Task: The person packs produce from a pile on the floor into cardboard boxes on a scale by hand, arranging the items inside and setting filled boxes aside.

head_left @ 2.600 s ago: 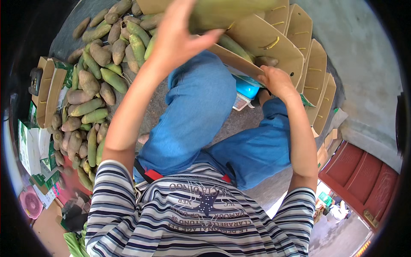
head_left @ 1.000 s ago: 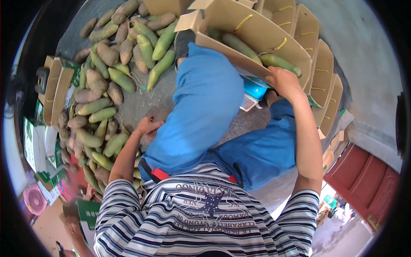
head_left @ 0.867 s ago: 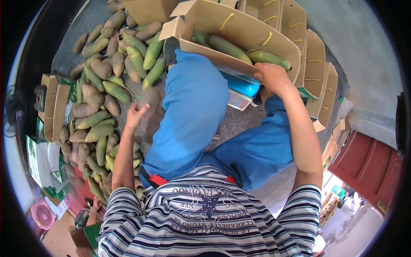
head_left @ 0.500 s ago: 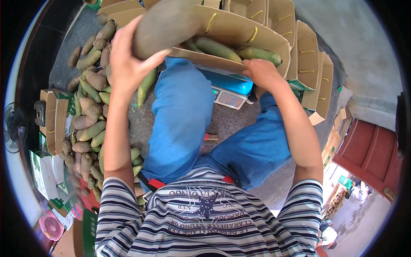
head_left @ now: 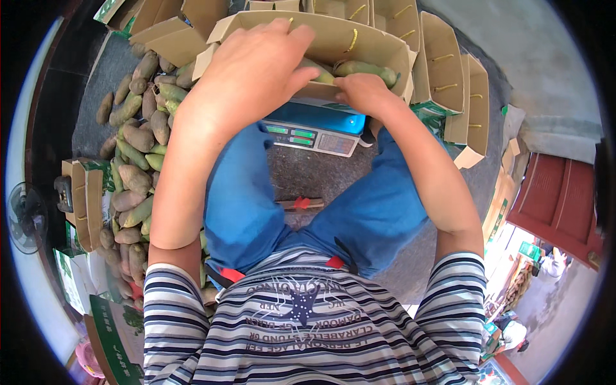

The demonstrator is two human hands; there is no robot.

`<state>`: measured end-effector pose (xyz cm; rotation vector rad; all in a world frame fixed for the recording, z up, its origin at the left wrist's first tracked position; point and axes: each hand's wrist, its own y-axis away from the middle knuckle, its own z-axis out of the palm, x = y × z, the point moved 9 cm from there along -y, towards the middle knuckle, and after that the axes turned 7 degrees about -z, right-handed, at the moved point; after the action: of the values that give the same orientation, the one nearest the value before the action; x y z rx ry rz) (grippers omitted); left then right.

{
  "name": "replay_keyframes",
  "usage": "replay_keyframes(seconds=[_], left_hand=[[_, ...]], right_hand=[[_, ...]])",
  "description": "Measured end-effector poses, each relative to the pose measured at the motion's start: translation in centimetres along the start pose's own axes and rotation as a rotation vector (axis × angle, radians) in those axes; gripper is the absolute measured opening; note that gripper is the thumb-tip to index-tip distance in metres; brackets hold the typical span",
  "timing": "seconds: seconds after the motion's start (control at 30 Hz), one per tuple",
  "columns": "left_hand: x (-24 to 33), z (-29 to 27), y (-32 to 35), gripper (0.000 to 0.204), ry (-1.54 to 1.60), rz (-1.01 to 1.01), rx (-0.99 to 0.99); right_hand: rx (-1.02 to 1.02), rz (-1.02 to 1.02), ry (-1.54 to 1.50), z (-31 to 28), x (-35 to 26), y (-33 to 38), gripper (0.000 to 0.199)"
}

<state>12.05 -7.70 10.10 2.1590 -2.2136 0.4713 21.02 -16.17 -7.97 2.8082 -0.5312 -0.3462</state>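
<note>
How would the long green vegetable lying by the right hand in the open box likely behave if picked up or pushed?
The long green vegetable is probably stiff, as it looks thick and solid. Its rounded sides suggest it could roll if pushed, though the cardboard box walls would likely limit that.

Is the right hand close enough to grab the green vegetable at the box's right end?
Probably yes: the right hand is on the rim of the open box, beside that green vegetable, with nothing seen between.

Green radishes (head_left: pixel 367 69) in open carton (head_left: pixel 326 40)
</note>
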Motion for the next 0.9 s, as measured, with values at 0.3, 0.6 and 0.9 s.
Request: replay_keyframes(seconds=[0.3,0.6,0.9], left_hand=[[1.2,2.4,-3.4,0.036,-0.093,-0.073,-0.148],[-4.9,11.0,-3.0,0.031,-0.194,-0.134,-0.437],[-13.1,14.7,-3.9,0.041,-0.18,-0.344,-0.585]], right_hand=[[-0.002,0.102,-0.206,-3.0,-0.8,0.6,0.043],[0.029,0.302,0.225,-1.1,9.0,1.3,0.034],[-0.07,0.297,0.326,-2.0,8.4,-0.2,0.032]])
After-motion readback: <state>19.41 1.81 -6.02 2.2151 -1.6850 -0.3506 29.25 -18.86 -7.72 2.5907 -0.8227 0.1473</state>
